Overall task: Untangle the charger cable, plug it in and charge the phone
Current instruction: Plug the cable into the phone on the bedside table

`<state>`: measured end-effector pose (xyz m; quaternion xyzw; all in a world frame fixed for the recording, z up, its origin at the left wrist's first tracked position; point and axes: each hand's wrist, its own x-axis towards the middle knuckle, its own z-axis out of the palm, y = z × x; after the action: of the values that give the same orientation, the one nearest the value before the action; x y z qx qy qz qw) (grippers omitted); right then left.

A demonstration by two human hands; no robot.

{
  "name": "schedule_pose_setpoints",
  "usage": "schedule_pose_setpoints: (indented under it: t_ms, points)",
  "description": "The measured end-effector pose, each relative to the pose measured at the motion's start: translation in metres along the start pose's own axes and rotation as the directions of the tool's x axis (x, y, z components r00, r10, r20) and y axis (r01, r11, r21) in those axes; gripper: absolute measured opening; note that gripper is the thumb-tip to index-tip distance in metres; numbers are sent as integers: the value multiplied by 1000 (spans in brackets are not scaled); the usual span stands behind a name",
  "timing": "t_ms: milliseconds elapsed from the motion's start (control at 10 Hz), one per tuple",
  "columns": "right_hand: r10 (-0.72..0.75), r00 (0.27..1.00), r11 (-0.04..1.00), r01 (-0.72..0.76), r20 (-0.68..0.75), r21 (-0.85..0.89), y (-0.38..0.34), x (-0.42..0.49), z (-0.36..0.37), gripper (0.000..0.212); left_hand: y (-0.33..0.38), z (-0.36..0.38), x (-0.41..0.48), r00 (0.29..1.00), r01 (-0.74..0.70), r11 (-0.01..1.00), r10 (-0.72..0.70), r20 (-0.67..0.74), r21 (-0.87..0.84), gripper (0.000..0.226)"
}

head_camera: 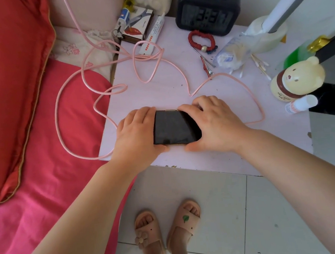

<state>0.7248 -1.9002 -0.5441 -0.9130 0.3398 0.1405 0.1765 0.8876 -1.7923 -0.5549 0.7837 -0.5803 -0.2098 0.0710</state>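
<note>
Pink cable (154, 68) sprawls loose across the table (214, 155); left hand (135, 133) and right hand (212, 123) both grip the phone (174, 127), so a snagged loop could probably yank it.

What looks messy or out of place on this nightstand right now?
The pink charger cable sprawls in crossed loops over the table and onto the bed. Cotton swabs lie scattered near the bear bottle.

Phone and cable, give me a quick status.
Both hands, left and right, hold the phone on the table. Screen dark. Pink cable lies looped, still knotted near the far edge.
</note>
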Motion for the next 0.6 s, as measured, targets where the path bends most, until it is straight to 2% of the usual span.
schedule_pose_setpoints:
  t_ms: [300, 500, 600]
  points:
    - [10, 999, 998, -7, -49, 63, -1, 1, 3, 84, 1, 0, 1, 1000, 5, 1000, -5, -7, 0, 94]
    - [-12, 999, 997, 16, -48, 78, 6, -5, 6, 100, 1, 0, 1, 1000, 11, 1000, -11, 2, 15, 93]
    - [-16, 999, 999, 17, -28, 29, 12, -8, 5, 109, 2, 0, 2, 999, 37, 999, -37, 20, 13, 94]
